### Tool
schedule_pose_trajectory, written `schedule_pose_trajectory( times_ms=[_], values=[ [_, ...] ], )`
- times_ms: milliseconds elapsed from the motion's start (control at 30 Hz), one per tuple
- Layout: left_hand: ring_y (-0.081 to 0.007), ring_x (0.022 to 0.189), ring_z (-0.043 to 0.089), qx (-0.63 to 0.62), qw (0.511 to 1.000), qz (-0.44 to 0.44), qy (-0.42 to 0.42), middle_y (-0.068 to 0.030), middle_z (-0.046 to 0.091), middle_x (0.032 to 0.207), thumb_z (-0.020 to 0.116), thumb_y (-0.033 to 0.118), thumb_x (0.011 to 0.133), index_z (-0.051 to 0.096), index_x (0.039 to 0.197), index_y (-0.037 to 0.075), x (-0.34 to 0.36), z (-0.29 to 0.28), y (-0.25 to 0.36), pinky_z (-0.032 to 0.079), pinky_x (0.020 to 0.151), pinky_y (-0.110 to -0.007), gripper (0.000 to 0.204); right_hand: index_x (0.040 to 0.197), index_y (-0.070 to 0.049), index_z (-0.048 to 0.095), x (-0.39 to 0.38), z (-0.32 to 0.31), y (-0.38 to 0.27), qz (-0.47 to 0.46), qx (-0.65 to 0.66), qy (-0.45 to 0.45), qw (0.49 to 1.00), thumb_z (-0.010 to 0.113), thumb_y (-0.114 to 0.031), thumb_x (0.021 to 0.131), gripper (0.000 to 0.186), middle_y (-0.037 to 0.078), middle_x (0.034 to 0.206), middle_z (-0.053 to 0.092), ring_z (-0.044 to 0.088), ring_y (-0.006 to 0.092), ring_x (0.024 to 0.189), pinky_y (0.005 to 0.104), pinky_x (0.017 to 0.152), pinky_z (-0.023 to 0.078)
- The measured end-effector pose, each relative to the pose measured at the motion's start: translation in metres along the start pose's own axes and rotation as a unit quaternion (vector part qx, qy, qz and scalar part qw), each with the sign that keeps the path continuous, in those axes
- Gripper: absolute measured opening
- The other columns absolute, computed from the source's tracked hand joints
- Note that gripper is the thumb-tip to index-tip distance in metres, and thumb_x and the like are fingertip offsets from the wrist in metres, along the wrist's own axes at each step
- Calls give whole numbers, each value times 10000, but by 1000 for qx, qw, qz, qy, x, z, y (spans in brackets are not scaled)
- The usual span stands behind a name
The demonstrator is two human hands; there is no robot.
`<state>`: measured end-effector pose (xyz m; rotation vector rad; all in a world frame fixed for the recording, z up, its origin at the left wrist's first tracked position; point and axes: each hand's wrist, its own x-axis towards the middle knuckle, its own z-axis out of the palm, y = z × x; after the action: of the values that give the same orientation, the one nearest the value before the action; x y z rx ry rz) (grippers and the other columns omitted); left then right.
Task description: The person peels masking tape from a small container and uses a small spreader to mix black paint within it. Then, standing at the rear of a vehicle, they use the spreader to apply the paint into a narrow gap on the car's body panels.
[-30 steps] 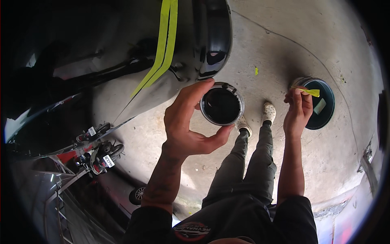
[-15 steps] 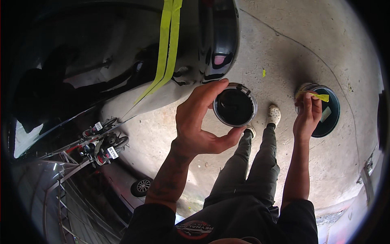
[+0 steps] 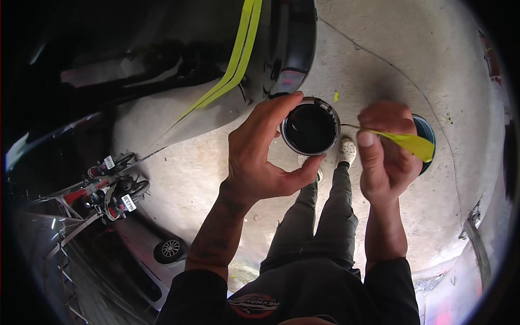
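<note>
Right hand (image 3: pixel 383 162) nearer can (image 3: pixel 311 101) (lettered shirt (image 3: pixel 295 287))

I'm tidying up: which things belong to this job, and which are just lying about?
Seemingly in use:
can, in left hand
yellow strip, in right hand
tape lines

Seemingly lying about:
yellow scrap on floor
bucket, use unclear

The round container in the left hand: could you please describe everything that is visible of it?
The round container has a shiny, metal-looking rim with dark marks, and a dark inside; whether that is contents is unclear. Open side toward the camera, it is raised above the floor. The left hand grips its side with the fingers.
</note>
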<state>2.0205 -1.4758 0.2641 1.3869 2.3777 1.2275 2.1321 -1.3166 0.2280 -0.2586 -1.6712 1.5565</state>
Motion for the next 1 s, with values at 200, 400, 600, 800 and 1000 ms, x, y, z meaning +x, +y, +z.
schedule_pose_trajectory(
  times_ms=[200, 400, 600, 800, 1000],
  values=[
    [-206, 983, 681, -4, 1000, -8, 12, -125, 665, 1145, 863, 127, 617, 565, 1325, -10, -9, -5, -5, 559, 786, -297, 780, 889, -18, 700, 13, 10, -10, -50, -114, -72, 990, 787, -53, 754, 165, 113, 882, 653, 607, 255, 830, 334, 736, 465],
    [-198, 982, 687, 1, 1000, 2, 20, -119, 668, 1137, 861, 104, 614, 563, 1329, -6, -14, -10, -6, 567, 786, -292, 783, 891, -37, 703, 13, 13, -13, -36, -143, -92, 985, 787, -76, 762, 159, 91, 928, 659, 605, 250, 862, 334, 765, 462],
    [-195, 975, 685, 2, 1000, -11, 15, -126, 663, 1126, 857, 96, 611, 561, 1325, -18, -17, -16, -1, 558, 787, -291, 782, 926, -3, 688, 6, 9, -13, 15, -56, -70, 996, 765, -14, 804, 144, 108, 945, 661, 630, 230, 894, 312, 816, 478],
    [-219, 1008, 685, -25, 999, -30, -2, -156, 650, 1181, 847, 96, 621, 550, 1333, -33, -26, -14, -4, 559, 786, -296, 782, 974, 25, 672, -18, -11, -6, 116, 51, 9, 992, 721, 17, 865, 120, 92, 994, 641, 609, 171, 901, 289, 820, 472],
    [-217, 1032, 686, -40, 998, -58, -6, -160, 656, 1188, 845, 96, 641, 512, 1364, -33, -39, -11, -7, 563, 814, -299, 806, 961, -4, 661, -54, -55, -4, 202, 16, 11, 979, 693, -42, 907, 73, 58, 978, 644, 598, 141, 879, 271, 805, 468]
  ],
)
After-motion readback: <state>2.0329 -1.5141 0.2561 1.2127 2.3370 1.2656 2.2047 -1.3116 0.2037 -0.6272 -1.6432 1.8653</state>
